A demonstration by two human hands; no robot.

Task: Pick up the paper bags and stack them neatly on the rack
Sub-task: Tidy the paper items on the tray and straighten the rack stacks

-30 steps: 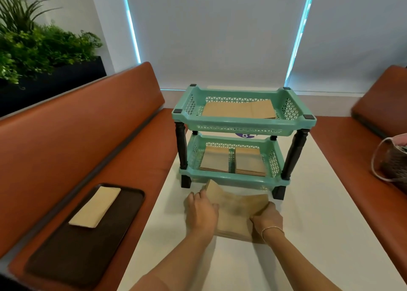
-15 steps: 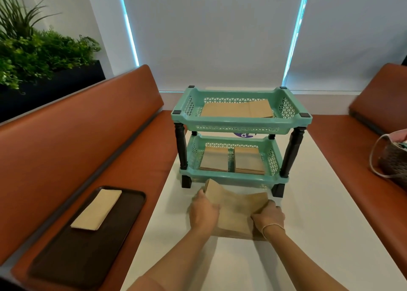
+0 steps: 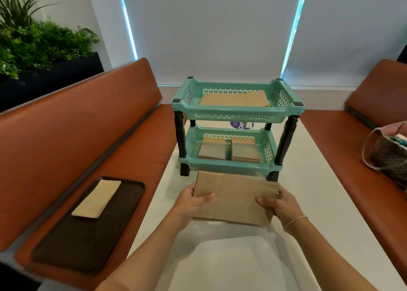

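Observation:
A flat stack of brown paper bags (image 3: pixel 234 199) is held just above the white table, in front of the teal two-tier rack (image 3: pixel 236 117). My left hand (image 3: pixel 191 200) grips its left edge, thumb on top. My right hand (image 3: pixel 279 205) grips its right edge. The rack's top tier holds a long paper bag (image 3: pixel 235 99). Two piles of smaller bags (image 3: pixel 230 151) lie side by side in the bottom tier. One more paper bag (image 3: pixel 98 198) lies on a dark tray (image 3: pixel 88 224) on the left bench.
Orange benches run along both sides of the white table (image 3: pixel 319 202). A woven handbag (image 3: pixel 389 154) sits on the right bench. A planter with green plants (image 3: pixel 33 46) stands behind the left backrest. Window blinds close off the far end.
Both hands have lifted the paper bags off the table and turned them level, square to the rack's front. The tilted corner near the rack's foot has come down flat.

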